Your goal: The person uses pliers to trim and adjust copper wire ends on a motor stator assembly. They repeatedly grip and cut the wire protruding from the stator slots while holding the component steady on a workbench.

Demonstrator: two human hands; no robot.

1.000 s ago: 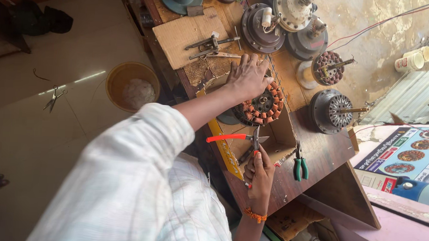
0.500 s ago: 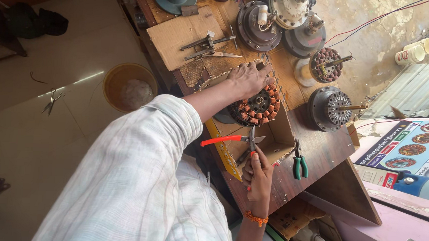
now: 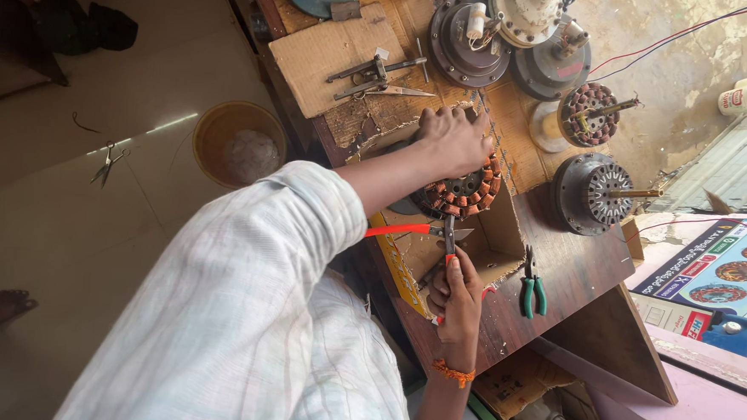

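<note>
Left hand is clamped down over the top of the copper-wound stator, fingers curled on its far rim, pinning it at the open cardboard box in the middle of the wooden workbench. Right hand comes in from six o'clock, closed around the orange-handled cutters, one handle sticking out toward nine o'clock, the nose right at the stator's near edge.

Count the rest: one pair of green-handled pliers lying flat at three o'clock of the right hand, just beside the box. Two more wound motor parts on shafts at two o'clock, one rotor and one finned core below it. Two dark motor housings up at twelve, touching or nearly so. One cardboard sheet at eleven, with a small cluster of metal tools on it; how many, I cannot tell.

The bench's left edge runs diagonally past the left forearm; off it, at nine o'clock, one yellow bucket on open floor, and one pair of scissors farther out. Open bench surface lies at four o'clock, beyond the pliers.
</note>
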